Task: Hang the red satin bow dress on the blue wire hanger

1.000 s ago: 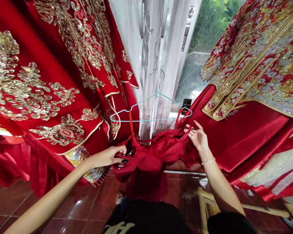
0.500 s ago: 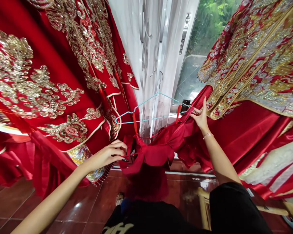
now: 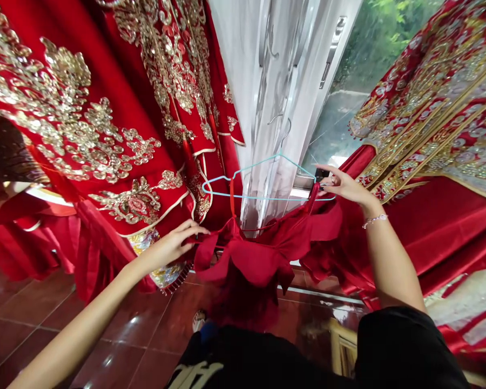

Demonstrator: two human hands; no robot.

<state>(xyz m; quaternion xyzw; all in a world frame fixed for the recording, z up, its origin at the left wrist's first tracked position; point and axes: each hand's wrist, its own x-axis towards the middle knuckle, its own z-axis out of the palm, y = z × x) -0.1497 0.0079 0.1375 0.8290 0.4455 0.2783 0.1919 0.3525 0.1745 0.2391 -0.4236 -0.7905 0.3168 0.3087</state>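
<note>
The right hand [image 3: 344,186] rose, partly hiding the red strap [image 3: 312,197].

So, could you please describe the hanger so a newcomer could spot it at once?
Start at the sheer white curtain. In front of it hangs a pale blue wire hanger, standing out from the red and gold, with red straps dropping to a red satin garment.

From here I see glossy, smooth red satin on the strapped garment [image 3: 259,254], a plastic-coated wire hanger [image 3: 267,198] with a bright metal hook [image 3: 285,132], sheer white curtain cloth [image 3: 267,108], rough gold sequin embroidery on the red robe [image 3: 65,108], and polished ceramic floor tiles [image 3: 36,302].
</note>
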